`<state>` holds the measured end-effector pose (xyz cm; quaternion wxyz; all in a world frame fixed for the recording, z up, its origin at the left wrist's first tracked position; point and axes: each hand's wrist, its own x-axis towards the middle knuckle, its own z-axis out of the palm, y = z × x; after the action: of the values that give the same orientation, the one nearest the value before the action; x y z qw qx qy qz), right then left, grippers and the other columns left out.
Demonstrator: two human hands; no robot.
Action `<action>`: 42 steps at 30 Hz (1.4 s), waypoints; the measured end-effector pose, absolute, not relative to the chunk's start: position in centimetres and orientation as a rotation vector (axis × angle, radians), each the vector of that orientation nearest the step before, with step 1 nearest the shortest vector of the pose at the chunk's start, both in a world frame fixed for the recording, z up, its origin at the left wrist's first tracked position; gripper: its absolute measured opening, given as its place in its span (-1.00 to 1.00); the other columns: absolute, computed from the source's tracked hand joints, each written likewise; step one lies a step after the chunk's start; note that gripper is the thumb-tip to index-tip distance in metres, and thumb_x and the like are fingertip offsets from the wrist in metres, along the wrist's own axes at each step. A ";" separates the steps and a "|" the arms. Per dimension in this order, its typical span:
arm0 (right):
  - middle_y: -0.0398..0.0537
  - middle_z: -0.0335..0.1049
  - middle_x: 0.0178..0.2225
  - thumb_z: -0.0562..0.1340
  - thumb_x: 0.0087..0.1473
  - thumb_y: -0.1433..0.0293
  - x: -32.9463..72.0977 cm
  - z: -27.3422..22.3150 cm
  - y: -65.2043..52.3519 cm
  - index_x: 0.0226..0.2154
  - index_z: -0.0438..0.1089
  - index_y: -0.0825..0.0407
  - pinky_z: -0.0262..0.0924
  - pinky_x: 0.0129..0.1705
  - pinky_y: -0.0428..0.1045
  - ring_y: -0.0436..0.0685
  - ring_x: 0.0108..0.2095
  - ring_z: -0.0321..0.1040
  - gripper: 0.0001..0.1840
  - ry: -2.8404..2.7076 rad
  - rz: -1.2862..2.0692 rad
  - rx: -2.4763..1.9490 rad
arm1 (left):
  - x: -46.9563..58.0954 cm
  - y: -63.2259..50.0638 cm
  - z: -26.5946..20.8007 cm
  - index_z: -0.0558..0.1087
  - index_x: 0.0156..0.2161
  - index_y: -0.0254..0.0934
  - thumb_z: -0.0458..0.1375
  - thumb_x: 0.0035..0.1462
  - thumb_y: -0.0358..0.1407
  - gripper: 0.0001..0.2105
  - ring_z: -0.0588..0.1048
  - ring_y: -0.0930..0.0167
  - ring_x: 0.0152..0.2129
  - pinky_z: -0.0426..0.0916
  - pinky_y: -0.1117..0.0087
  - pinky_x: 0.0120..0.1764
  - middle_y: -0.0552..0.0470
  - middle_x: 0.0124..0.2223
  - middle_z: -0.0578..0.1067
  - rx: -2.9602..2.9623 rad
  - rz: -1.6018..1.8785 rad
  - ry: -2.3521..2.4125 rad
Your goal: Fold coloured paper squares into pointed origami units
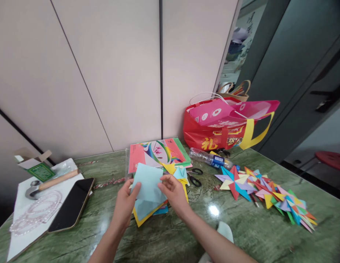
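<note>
A light blue square sheet of paper (148, 181) is held up between my two hands. My left hand (126, 199) grips its left edge, thumb on the front and fingers behind. At the right edge my right hand (174, 191) pinches the sheet between thumb and fingers. Below it lie more coloured sheets, with a yellow sheet (142, 220) poking out at the bottom. Just behind my right hand are folded yellow and pale blue paper pieces (181, 173). Black-handled scissors (196, 179) rest to their right, blades partly hidden.
Behind lies a colourful paper pack (159, 151). A plastic bottle (204, 157) and a red bag (211, 128) stand beyond. Folded paper stars (235, 182) spread at right. At left are a phone (72, 204), a hammer (57, 179), beads (35, 212) and a small green box (40, 170).
</note>
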<state>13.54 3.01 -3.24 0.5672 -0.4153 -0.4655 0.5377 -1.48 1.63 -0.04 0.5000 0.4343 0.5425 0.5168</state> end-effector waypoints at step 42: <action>-0.06 0.32 -0.39 0.29 -0.18 0.37 13.5 -3.3 2.6 -0.48 0.50 0.03 0.14 -0.51 -0.15 0.05 -0.38 0.29 -0.89 -1.462 1.000 -0.963 | -3.1 2.2 0.8 0.41 -0.11 -0.24 0.21 -0.07 -0.18 -0.64 0.47 0.35 -0.33 0.38 0.32 -0.26 -0.01 -0.25 0.53 0.790 1.163 0.942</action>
<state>13.49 2.58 -3.28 0.5334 -0.4039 -0.6134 0.4196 -3.12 2.21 0.75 0.6627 0.3496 0.4169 0.5147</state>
